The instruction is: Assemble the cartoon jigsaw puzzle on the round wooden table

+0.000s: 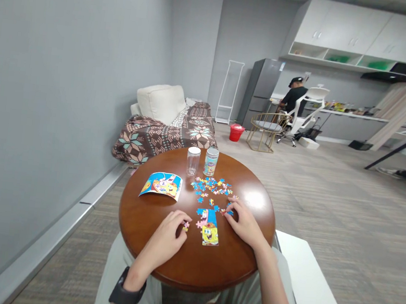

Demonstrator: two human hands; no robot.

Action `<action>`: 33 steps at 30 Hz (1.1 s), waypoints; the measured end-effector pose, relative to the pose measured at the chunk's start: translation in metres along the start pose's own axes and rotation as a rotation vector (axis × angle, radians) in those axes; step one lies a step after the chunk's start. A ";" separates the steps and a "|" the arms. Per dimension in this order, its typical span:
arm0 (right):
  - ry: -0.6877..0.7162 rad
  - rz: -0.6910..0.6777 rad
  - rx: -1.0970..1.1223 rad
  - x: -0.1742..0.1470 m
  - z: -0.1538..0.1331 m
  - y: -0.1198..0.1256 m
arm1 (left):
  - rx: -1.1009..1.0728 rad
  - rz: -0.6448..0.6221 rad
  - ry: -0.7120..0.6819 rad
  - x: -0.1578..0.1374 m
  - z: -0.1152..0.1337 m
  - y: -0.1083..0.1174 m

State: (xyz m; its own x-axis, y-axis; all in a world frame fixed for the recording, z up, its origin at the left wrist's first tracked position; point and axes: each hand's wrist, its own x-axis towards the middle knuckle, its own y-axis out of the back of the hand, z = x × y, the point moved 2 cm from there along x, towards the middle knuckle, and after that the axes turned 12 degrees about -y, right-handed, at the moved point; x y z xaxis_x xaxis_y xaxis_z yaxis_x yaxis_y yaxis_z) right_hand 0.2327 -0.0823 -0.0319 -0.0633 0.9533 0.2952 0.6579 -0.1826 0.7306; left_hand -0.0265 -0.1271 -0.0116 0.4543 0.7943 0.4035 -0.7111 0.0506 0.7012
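My left hand (pixel 169 234) rests at the left of the partly joined jigsaw puzzle (pixel 209 231), its fingers curled around a small pink and yellow puzzle piece (pixel 185 226). The joined part shows a yellow cartoon face, a pink figure and blue background. My right hand (pixel 245 222) is at the upper right of it, thumb and fingers apart, fingertips down among loose pieces on the tabletop. Blue and red bits show beside and between those fingers. Beyond, many loose puzzle pieces (pixel 209 187) lie scattered, mostly blue, some yellow and pink.
A curved picture sheet (pixel 162 185) lies on the round wooden table (pixel 150 236) at left. Behind the pieces stand a clear jar (pixel 193 162) with a white lid and a printed can (pixel 210 162). A patterned sofa (pixel 168 136) is beyond; a person (pixel 295 98) sits far back.
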 end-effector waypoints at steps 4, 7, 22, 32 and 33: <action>0.019 -0.009 -0.011 0.001 0.003 -0.001 | 0.001 0.005 -0.007 0.000 0.000 0.000; 0.027 -0.010 -0.014 0.001 0.003 -0.001 | -0.005 0.005 -0.022 0.000 -0.001 -0.001; 0.001 -0.025 -0.042 -0.001 0.005 -0.002 | 0.029 -0.058 0.049 -0.001 0.000 -0.002; -0.009 -0.020 -0.046 -0.001 0.002 0.000 | -0.025 -0.074 0.077 0.000 -0.002 -0.001; -0.007 -0.020 -0.051 -0.002 0.002 0.000 | -0.025 -0.080 0.077 0.000 -0.001 -0.001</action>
State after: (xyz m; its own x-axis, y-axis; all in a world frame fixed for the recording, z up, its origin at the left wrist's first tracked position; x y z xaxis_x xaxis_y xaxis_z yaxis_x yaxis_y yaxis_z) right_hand 0.2342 -0.0833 -0.0339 -0.0709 0.9586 0.2757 0.6177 -0.1749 0.7668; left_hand -0.0264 -0.1265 -0.0133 0.4683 0.8310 0.3002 -0.6882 0.1300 0.7137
